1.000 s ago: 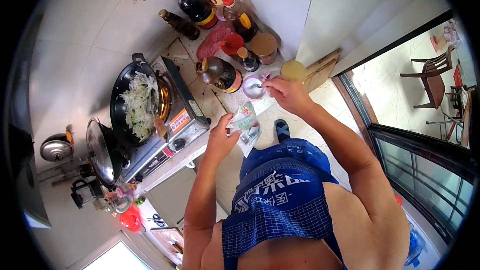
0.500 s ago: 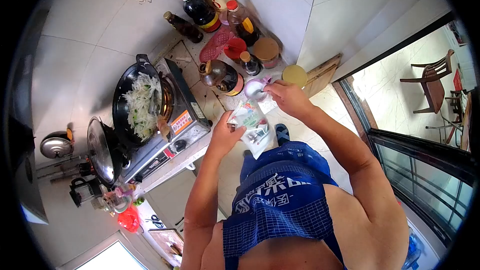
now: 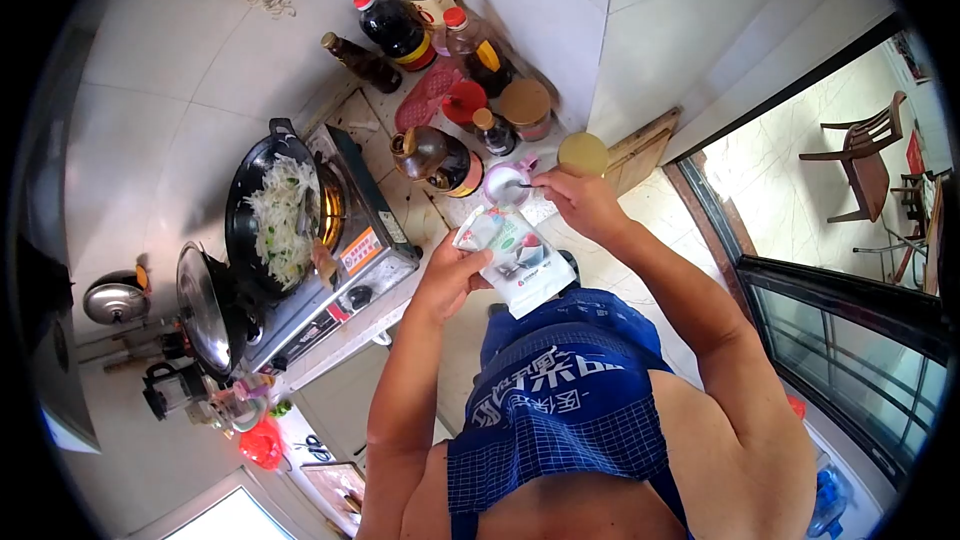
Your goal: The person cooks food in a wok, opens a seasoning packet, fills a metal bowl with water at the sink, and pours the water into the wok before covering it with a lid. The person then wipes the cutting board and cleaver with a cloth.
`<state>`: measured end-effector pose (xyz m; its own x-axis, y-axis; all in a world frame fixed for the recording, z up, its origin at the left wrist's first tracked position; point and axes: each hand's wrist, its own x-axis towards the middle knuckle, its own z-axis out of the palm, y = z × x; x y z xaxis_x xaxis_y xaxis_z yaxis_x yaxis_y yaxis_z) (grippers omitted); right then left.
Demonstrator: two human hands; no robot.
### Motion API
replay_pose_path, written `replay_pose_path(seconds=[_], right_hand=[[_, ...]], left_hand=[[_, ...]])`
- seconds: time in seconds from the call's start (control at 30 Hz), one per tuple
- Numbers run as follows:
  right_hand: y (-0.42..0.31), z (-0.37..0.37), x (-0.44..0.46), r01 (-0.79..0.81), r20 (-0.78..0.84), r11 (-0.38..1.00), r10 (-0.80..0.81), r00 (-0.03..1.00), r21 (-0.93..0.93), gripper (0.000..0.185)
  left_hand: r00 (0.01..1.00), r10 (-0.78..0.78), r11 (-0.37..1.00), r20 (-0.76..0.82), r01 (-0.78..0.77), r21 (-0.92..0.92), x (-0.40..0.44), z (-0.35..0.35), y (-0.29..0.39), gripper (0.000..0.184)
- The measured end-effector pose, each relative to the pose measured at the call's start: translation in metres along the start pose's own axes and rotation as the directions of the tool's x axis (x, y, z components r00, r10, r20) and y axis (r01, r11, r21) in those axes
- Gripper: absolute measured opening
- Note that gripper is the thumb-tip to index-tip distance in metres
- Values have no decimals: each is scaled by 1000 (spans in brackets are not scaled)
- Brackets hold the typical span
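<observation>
My left hand [image 3: 450, 275] is closed on the edge of a white printed packet [image 3: 520, 260], which hangs in front of the blue apron. My right hand [image 3: 582, 204] pinches the thin handle of a small spoon [image 3: 525, 185]. Its tip reaches into a light purple cup [image 3: 492, 192] with white contents on the counter. Close to the cup stand a large dark sauce bottle [image 3: 455, 168], a small dark bottle [image 3: 494, 134] and a jar with a yellowish lid [image 3: 582, 154].
A black wok [image 3: 240, 210] with pale shredded food and a spatula sits on the lit gas stove [image 3: 375, 225]. Beside it is a lidded pan [image 3: 205, 305]. Several bottles [image 3: 395, 32] stand against the wall. A glass sliding door [image 3: 850, 340] is at the right.
The packet has turned in my left hand, so its printed face shows more fully. My right hand stays at the purple cup with the spoon. The view has shifted slightly.
</observation>
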<state>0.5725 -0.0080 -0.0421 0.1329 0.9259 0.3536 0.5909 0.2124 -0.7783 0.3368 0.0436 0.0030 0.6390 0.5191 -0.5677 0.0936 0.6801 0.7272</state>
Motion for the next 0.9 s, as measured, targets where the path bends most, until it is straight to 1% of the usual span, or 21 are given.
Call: replay_pose_path(seconds=[0.03, 0.1, 0.13, 0.23, 0.3, 0.33, 0.4, 0.43, 0.5, 0.53, 0.6, 0.63, 0.7, 0.73, 0.8, 0.83, 0.87, 0.9], right_hand=[[3, 4, -2, -1, -2, 1000, 1, 1000, 0, 20], [4, 10, -3, 62, 97, 982, -45, 994, -181, 23], [2, 11, -1, 62, 97, 982, -45, 994, -181, 23], [1, 12, 5, 87, 139, 970, -56, 989, -227, 26], [5, 16, 5, 47, 191, 968, 1, 982, -247, 25], [6, 14, 7, 58, 193, 966, -9, 981, -251, 25], [1, 9, 4, -24, 230, 989, 58, 972, -148, 30], [0, 5, 4, -16, 236, 989, 52, 970, -150, 30], [-3, -2, 4, -67, 294, 994, 89, 952, -86, 38], [-3, -3, 3, -60, 300, 994, 85, 950, -89, 38], [-7, -6, 7, -73, 302, 993, 98, 948, -96, 52], [-13, -12, 12, -65, 306, 993, 92, 948, -99, 52], [-27, -25, 22, 23, 277, 961, 56, 959, -275, 64], [-32, -24, 26, 33, 283, 961, 48, 958, -276, 64], [-41, -17, 34, 153, 397, 872, 50, 917, -465, 75], [-41, -11, 38, 171, 403, 871, 34, 914, -461, 75], [-39, 0, 43, 252, 465, 772, 64, 883, -584, 79], [-38, 13, 47, 337, 519, 653, 101, 849, -679, 84]], left_hand=[[1000, -15, 1000, -2, 15, 15, -1, -1, -1, 54], [999, -23, 999, -26, 24, 22, -3, 0, -4, 54], [998, -29, 999, -52, 31, 26, -4, 0, -5, 53], [999, -23, 1000, -42, 23, 2, -7, 2, -6, 53], [999, -23, 1000, -47, 22, -14, -10, 0, -9, 51], [999, -14, 1000, -48, 12, -27, -9, 0, -9, 48], [998, -11, 1000, -64, 9, -29, -14, 1, -8, 49], [997, -9, 1000, -75, 7, -24, -15, 1, -7, 49], [998, 6, 999, -59, -9, -43, -17, -2, -11, 50], [999, 18, 998, -41, -20, -55, -18, -4, -13, 51], [998, 36, 997, -46, -39, -68, -19, -6, -16, 50], [997, 47, 996, -53, -51, -75, -21, -7, -18, 49], [995, 65, 995, -72, -70, -76, -23, -10, -21, 47], [993, 74, 994, -90, -80, -73, -25, -12, -23, 45], [990, 82, 994, -111, -90, -67, -32, -13, -27, 44], [987, 91, 994, -132, -99, -55, -34, -14, -27, 43], [983, 109, 991, -147, -118, -59, -34, -17, -28, 43], [985, 96, 994, -143, -101, -33, -36, -20, -30, 44]])
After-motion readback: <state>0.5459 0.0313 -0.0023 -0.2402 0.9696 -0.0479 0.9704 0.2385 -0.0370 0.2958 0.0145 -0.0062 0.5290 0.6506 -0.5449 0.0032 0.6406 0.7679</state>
